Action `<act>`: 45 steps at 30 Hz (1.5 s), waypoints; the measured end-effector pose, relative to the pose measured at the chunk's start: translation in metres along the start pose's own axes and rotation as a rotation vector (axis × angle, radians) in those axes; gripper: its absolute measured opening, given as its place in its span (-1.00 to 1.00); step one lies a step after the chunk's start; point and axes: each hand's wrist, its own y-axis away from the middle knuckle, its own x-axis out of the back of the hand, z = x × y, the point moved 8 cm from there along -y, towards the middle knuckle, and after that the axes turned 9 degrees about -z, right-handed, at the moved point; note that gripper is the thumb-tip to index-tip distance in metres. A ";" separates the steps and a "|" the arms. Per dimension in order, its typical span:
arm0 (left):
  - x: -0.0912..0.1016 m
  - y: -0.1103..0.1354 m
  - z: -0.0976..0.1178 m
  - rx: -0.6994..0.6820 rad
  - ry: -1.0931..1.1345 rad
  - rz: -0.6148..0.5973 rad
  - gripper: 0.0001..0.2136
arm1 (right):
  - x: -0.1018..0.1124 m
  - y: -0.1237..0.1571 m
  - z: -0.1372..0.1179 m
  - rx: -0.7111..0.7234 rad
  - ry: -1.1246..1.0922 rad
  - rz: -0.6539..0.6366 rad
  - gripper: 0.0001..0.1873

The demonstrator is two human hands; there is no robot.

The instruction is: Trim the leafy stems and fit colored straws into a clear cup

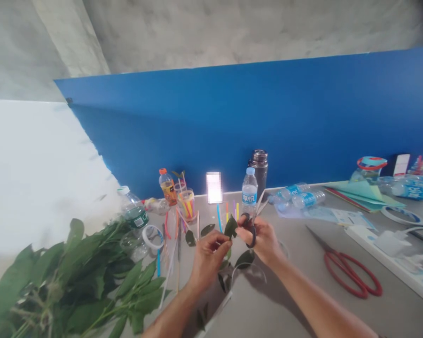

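My left hand (pixel 210 256) is closed, thumb and fingers pinching the lower end of a dark green leaf (pixel 230 226). My right hand (pixel 262 239) has its fingers through the black handles of a pair of scissors (pixel 253 225), whose blades point up and away from me. The right fingertips come close to the leaf's edge; whether they touch it I cannot tell. Loose leaves lie around the hands, one leaf (pixel 245 259) below the right hand and another leaf (pixel 207 229) beyond the left. A thin white strip (pixel 223 303) lies beneath the hands.
Leafy branches (pixel 74 277) cover the left side. Drinking straws stand in a cup (pixel 187 211), near an orange-capped bottle (pixel 167 185). A water bottle (pixel 249 190) stands before a dark thermos (pixel 260 164). Red-handled scissors (pixel 352 270) and a power strip (pixel 391 263) lie at right.
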 end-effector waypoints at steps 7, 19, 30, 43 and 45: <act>-0.002 0.001 -0.004 0.102 -0.020 -0.013 -0.81 | 0.020 -0.004 0.001 -0.002 0.036 0.113 -0.74; 0.008 -0.005 -0.024 0.248 -0.090 0.091 -0.85 | 0.037 -0.073 -0.031 0.134 0.118 0.201 -0.72; 0.007 -0.006 -0.021 0.216 -0.085 0.064 -0.87 | 0.020 -0.080 -0.012 0.092 0.132 0.080 -0.75; 0.006 -0.005 -0.021 0.227 -0.077 0.058 -0.85 | 0.022 -0.084 -0.005 0.095 0.175 0.094 -0.74; 0.006 -0.006 -0.020 0.221 -0.074 0.059 -0.86 | 0.022 -0.084 -0.005 0.093 0.166 0.096 -0.74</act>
